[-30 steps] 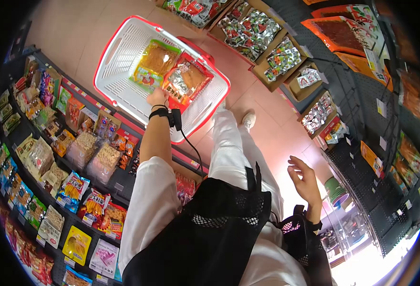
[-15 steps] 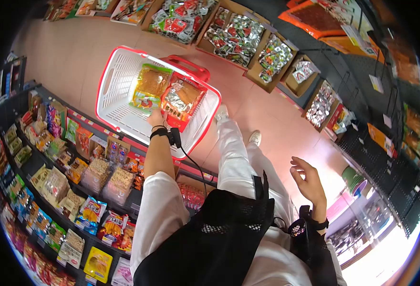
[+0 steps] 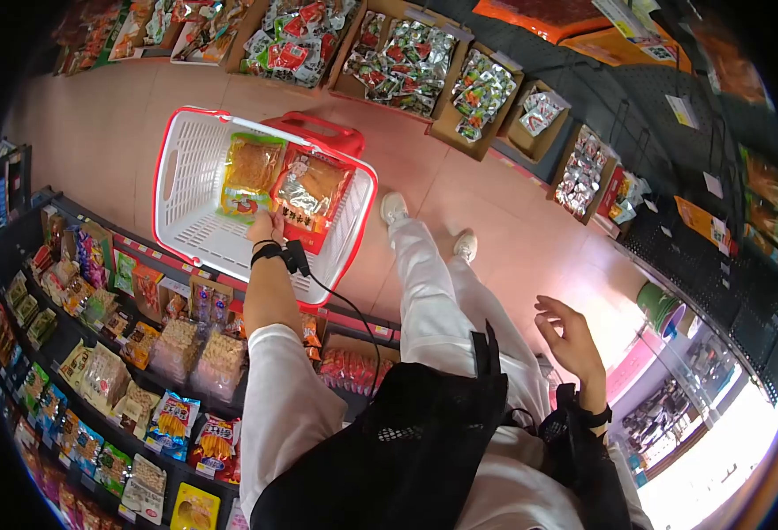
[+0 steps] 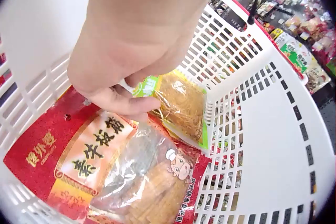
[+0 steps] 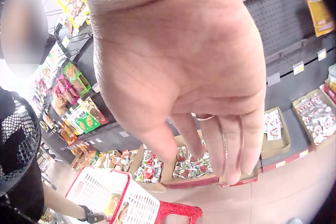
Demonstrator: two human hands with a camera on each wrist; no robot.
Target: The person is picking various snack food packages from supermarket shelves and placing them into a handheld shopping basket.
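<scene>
A white shopping basket with a red rim [image 3: 367,216] holds two flat snack packs. My left hand [image 3: 267,228] reaches down inside it. With fingers curled at the upper edge, this hand [image 4: 123,90] pinches the red snack pack [image 4: 149,182], which has a clear window over brown strips. Just behind the fingers leans the green-edged snack pack [image 4: 181,106], showing golden-brown contents; it lies beside the red one in the head view. My right hand [image 3: 570,340] hangs beside my body, fingers loosely bent, and its palm [image 5: 181,61] is bare in the right wrist view.
Tiered shelves of bagged snacks [image 3: 177,420] run along the left, close to the basket. Cardboard boxes of small silver packets [image 3: 406,66] line the far side, below dark pegboard racks [image 3: 698,291]. A red handle [image 3: 318,132] sticks out behind the basket. A cable trails from the left wrist.
The head view has shifted, so the basket appears lower and further left. My left hand stays at the packs' near ends. My right hand keeps its loose pose.
</scene>
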